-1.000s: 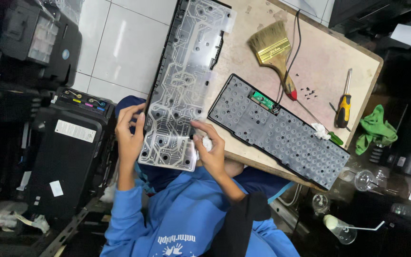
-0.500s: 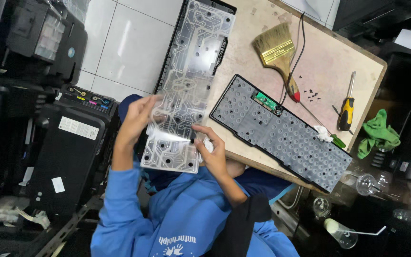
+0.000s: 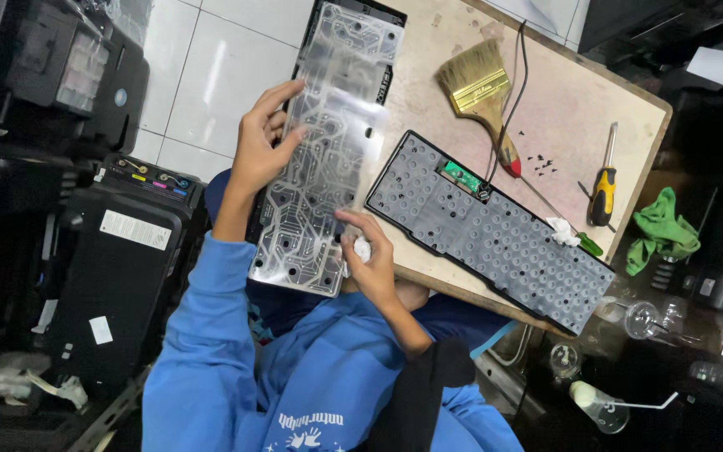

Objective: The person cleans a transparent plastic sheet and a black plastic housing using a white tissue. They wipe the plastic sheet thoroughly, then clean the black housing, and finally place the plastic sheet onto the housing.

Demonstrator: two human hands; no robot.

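The right hand [image 3: 370,259] pinches a small white wad [image 3: 361,249] against the near end of the membrane sheet [image 3: 320,151], fingers closed on it. The left hand [image 3: 261,151] lies flat on the sheet's left edge, fingers spread — gripping nothing. The clear sheet, traced with circuit lines, runs lengthwise away from the person, over a black keyboard base [image 3: 315,21] mostly hidden beneath it. Beside it on the worktop [image 3: 579,92] lies a grey keyboard half [image 3: 487,230], angled rightward. Farther off — a brush [image 3: 479,88], a screwdriver [image 3: 604,188], small screws [image 3: 541,159].
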